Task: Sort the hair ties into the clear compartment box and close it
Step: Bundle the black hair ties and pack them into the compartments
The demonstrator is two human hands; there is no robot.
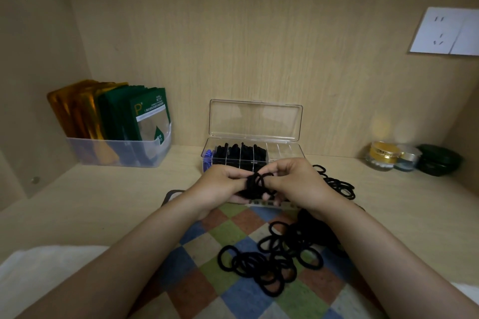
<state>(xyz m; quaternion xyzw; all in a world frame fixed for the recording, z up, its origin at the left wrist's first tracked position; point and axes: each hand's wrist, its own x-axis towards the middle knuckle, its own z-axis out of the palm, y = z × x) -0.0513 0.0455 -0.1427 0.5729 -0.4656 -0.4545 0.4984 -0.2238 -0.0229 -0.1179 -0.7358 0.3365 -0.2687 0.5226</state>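
Left grip [220,184] and right grip [298,184] meet just in front of the clear compartment box [285,151]. Both pinch 1 small bundle of black hair ties [255,184] between curled fingers, above the surface [103,202]. The box is open, its lid [255,122] standing upright toward the back wall. Several compartments on its left side are packed with black ties, and the far-left end holds something blue. A pile of loose hair ties [272,259] lies on the checkered cloth [228,238], partly under the right forearm. Another cluster of ties [339,185] lies on the surface just right of the right grip. A translucent bin [116,154] of gold and green sachets stands at back left, and small jars [385,156] at back right.
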